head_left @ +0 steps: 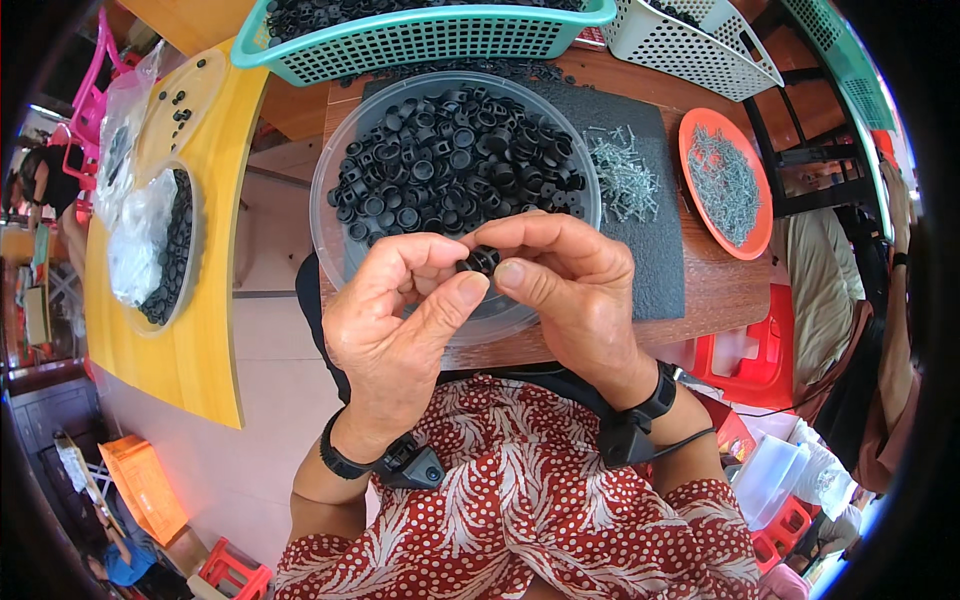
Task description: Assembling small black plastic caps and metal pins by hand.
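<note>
Between the fingertips of both hands is a small round black plastic part [484, 261], partly covered by the fingers. My left hand [400, 300] pinches it from the left with thumb and forefinger. From the right, my right hand [570, 285] grips it the same way. Both hands are over the near rim of a wide clear round tub [325, 195]. Many loose black plastic parts [450, 160], some ring-shaped, fill the tub's far side. Right of the tub, a heap of silver screws [625, 175] lies on a dark grey mat [655, 270].
An orange-red plate [765, 215] of screws stands at the right. Behind the tub are a teal basket [420, 45] and a white basket [690, 60]. A yellow table [215, 330] at left bears another tub of black parts. A red stool [755, 360] stands lower right.
</note>
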Demonstrator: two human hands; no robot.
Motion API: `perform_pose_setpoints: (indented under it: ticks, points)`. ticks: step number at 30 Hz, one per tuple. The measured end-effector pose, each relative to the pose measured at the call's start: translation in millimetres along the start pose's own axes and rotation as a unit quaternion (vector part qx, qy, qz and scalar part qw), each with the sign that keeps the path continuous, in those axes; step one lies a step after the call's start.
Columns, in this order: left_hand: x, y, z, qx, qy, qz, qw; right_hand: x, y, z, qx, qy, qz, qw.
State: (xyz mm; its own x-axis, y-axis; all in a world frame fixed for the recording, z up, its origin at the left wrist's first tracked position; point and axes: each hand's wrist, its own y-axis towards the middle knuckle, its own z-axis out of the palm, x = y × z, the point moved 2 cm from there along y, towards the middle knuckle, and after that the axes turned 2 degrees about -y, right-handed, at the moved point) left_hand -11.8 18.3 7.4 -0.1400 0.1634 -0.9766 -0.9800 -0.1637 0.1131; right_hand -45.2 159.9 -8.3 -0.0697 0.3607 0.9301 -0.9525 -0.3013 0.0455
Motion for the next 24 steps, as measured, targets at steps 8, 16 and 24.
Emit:
perform_pose_setpoints:
  ticks: [8,16,24]
  points:
    - [1.9,-0.3,0.6,0.01,0.016,-0.021,1.0,-0.6,1.4,-2.4,0.007,-0.05,-0.078,0.996]
    - [3.0,0.4,3.8,0.017,0.018,-0.012,1.0,0.6,-1.2,-2.5,-0.018,0.009,-0.007,1.0]
    - [1.6,2.1,4.2,0.026,0.016,-0.009,0.999,1.6,-0.4,-2.1,-0.026,0.009,-0.009,1.0]
